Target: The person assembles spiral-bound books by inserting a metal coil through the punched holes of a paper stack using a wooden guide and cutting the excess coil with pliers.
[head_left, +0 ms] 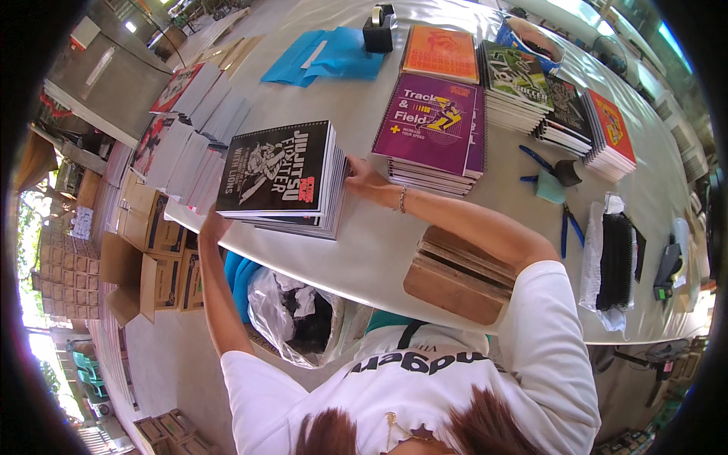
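A stack of spiral-bound notebooks (262, 171) with black illustrated covers lies at the table's left front edge. The upper notebooks sit slightly askew over the lower ones. My left hand (214, 225) grips the stack's near left corner, its fingers mostly hidden by the notebooks. Against the right side of the stack is my right hand (365, 180), fingers curled to its edge. Just right of that hand stands a pile of purple-covered spiral notebooks (428, 125).
Beyond are piles with orange (440, 53), green (518, 76) and red covers (609, 125). Loose paper stacks (178, 155) stand left. Blue sheets (326, 59), a tape dispenser (379, 32), pliers (570, 227), a wooden block (455, 277) and black binding coils (616, 262) share the table.
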### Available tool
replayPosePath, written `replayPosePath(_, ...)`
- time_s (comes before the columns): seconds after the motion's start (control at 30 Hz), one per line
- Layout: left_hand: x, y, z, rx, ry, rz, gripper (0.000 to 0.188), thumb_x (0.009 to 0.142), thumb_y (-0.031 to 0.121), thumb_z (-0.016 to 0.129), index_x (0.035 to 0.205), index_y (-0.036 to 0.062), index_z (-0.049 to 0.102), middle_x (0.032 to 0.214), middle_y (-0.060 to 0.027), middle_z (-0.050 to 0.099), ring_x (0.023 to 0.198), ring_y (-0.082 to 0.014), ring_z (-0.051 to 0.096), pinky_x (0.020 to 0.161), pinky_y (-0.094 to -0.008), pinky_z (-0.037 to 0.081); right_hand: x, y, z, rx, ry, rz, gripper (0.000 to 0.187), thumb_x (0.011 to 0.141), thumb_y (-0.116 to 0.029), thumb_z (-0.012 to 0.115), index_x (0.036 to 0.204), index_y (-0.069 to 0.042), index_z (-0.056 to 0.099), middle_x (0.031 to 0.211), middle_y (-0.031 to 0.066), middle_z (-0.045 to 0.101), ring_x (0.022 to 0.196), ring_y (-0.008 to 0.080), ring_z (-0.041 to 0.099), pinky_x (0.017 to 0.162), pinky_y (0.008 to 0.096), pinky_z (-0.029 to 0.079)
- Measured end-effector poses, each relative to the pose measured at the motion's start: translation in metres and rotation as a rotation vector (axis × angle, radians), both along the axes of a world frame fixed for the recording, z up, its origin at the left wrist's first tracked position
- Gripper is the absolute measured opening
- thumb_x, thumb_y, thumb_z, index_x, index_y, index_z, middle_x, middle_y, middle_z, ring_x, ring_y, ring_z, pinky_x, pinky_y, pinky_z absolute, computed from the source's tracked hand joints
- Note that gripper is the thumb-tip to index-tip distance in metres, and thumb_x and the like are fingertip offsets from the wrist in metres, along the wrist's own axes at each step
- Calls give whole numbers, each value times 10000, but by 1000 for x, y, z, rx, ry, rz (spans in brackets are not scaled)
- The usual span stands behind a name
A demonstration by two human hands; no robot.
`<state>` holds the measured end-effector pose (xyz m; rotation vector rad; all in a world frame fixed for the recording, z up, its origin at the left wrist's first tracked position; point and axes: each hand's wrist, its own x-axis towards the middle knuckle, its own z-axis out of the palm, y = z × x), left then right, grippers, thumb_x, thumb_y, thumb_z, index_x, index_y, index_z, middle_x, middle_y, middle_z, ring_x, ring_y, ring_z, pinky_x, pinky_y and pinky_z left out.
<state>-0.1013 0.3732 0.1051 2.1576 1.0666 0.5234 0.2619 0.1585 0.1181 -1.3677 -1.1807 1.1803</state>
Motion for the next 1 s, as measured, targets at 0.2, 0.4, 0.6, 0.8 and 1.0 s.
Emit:
replayPosePath(0.2, 20, -19, -27, 143, 85, -149, 414, 1007, 294, 412, 1328, 42, 484, 1339, -61, 528, 1219, -233, 500, 1033, -337, 391, 9, -22, -23, -23, -275, 54, 565, 765, -136, 534, 1304, -7, 428, 1164, 153, 522, 1092, 223, 485, 946, 325, 387)
replayPosePath(0.4, 4, -33, -27, -714, -688, 129, 442, 1020, 312, 364, 1339, 16, 443, 1317, -65, 523, 1226, -172, 471, 1036, -312, 378, 32, -83, 0, 349, -486, 395, 458, 871, -195, 534, 1265, 29, 468, 1189, 172, 559, 1107, 256, 514, 1005, 367, 376)
replayPosePath(0.6, 14, -63, -27, -265, -473, 351, 426, 1003, 359, 393, 1196, 27, 575, 1128, -63, 619, 1052, -166, 548, 931, -284, 396, 100, -182, 143, -401, 125, 363, 410, 958, -346, 544, 1188, -11, 595, 1117, 98, 630, 1016, 150, 586, 860, 302, 482)
replayPosePath(0.8, 21, -75, -58, 67, -461, 377, 477, 989, 390, 413, 1190, -15, 565, 1099, -85, 635, 1024, -202, 559, 918, -306, 397, 176, -182, 74, -303, 199, -386, 637, 902, -533, 561, 1294, -34, 508, 1223, 94, 580, 1088, 154, 561, 905, 332, 474)
replayPosePath(1.0, 31, -94, -51, -24, -760, 632, 478, 982, 422, 442, 1178, 11, 586, 966, -61, 628, 938, -169, 561, 864, -322, 413, 172, -150, 49, -239, 623, -410, 696, 906, -518, 559, 1430, -97, 379, 1458, 86, 349, 1334, 229, 355, 1039, 518, 368)
